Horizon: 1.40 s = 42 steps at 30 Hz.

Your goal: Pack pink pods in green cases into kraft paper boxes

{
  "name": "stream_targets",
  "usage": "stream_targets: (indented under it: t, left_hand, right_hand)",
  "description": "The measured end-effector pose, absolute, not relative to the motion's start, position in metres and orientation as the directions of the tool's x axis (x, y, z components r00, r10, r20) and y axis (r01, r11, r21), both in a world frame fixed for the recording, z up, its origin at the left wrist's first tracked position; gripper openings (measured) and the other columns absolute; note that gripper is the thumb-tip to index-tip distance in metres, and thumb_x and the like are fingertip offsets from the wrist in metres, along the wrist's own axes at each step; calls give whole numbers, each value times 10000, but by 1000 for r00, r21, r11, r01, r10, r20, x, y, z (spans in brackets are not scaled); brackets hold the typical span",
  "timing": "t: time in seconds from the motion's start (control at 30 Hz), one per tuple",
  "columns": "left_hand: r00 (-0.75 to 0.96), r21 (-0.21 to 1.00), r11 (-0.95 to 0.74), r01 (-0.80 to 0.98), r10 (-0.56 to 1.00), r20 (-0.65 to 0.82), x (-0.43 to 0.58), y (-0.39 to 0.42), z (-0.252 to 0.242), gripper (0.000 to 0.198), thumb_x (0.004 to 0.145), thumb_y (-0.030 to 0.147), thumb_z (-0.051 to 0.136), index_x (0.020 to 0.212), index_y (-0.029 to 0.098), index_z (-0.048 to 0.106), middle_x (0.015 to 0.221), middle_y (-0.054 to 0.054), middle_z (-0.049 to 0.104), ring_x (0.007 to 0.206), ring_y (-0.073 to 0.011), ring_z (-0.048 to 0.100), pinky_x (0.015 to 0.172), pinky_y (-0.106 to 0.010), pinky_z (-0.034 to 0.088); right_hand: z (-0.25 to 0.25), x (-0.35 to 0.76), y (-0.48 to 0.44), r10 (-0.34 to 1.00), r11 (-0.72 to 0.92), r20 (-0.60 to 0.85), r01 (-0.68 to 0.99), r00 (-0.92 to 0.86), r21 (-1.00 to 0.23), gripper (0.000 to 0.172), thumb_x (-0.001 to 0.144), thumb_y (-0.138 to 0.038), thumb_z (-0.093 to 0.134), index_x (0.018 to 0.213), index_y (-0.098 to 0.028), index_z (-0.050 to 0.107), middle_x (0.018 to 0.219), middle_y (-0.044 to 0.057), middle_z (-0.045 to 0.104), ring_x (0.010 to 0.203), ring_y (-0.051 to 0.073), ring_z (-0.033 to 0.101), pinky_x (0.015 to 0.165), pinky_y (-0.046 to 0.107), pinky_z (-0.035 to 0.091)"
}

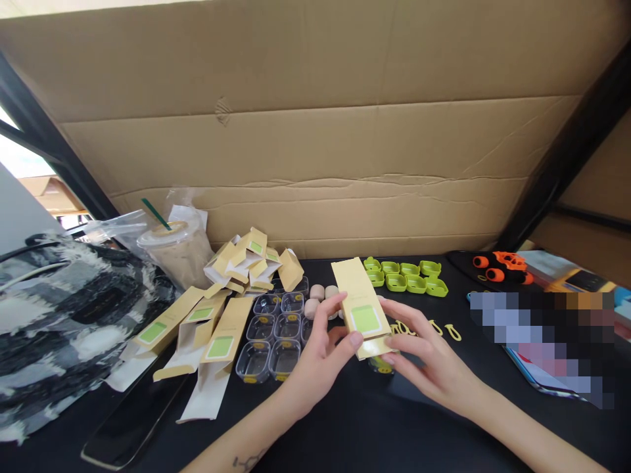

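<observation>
Both hands hold a long tan cardboard sleeve box [359, 302] with a green label window, tilted away from me over the black table [345, 427]. My left hand [320, 355] grips its left edge and near end with thumb and fingers. My right hand [426, 358] pinches the near right end, fingers curled on it. Under the box's near end a small clear case with a yellow mark [380, 366] partly shows.
Left of the hands lie clear plastic trays [269, 338], flat tan sleeves [217, 341], a pile of folded boxes [251, 266], an iced drink cup [180, 249] and a patterned bag [59, 315]. Behind are green cases [409, 276], yellow clips [444, 328], beige round pieces [318, 295]. A cardboard wall [315, 131] closes the back.
</observation>
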<state>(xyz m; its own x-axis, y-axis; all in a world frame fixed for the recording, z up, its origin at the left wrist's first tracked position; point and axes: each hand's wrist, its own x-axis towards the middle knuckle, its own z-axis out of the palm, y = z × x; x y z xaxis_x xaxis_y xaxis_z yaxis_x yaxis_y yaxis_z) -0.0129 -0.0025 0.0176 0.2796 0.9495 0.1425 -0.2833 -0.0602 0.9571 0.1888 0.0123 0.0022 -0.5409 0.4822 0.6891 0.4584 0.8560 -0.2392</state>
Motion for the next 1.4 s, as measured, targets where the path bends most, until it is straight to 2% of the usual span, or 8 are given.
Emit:
stream_targets:
  t: [0.47, 0.67, 0.9, 1.1, 1.4]
  left_hand:
    - [308, 949, -67, -308, 937, 166, -12, -3, 17, 453, 804, 332, 659, 1186, 331, 418, 1348, -36, 415, 991, -177, 571, 853, -332, 482]
    - [381, 916, -1, -401, 909, 168, -11, -1, 12, 664, 668, 163, 778, 1183, 364, 410, 1282, -17, 457, 1060, -202, 552, 895, -368, 473]
    - [315, 929, -42, -368, 934, 167, -10, 0, 11, 532, 679, 184, 767, 1103, 347, 489, 1277, -6, 448, 1037, -206, 560, 847, -349, 494]
    - [340, 945, -69, -320, 922, 182, -11, 0, 7, 501, 716, 224, 742, 1114, 329, 456, 1197, -22, 519, 973, -191, 586, 818, -337, 505]
    - [356, 944, -83, -319, 913, 200, -10, -1, 6, 477, 723, 284, 741, 1090, 318, 438, 1216, -33, 512, 949, -190, 587, 777, -324, 504]
  right_hand:
    - [2, 189, 13, 457, 870, 733, 426, -505, -249, 246, 882, -106, 527, 1086, -236, 482, 1318, 135, 453, 1247, 278, 460, 934, 479, 490]
    - [1, 189, 12, 439, 859, 782, 462, -443, -220, 243, 861, -140, 571, 1062, -252, 494, 1251, 116, 549, 1189, 271, 525, 927, 491, 488]
    - [1, 188, 12, 429, 846, 801, 496, -418, -194, 224, 845, -181, 615, 1021, -257, 500, 1105, 95, 655, 1109, 267, 594, 941, 516, 466]
    - [3, 188, 10, 464, 841, 796, 476, -389, -258, 149, 850, -202, 612, 972, -239, 535, 1118, 110, 632, 1017, 247, 627, 759, 386, 557]
    - [6, 187, 9, 425, 842, 826, 497, -370, -210, 109, 847, -210, 614, 929, -245, 550, 1048, 86, 653, 943, 234, 639, 733, 380, 547]
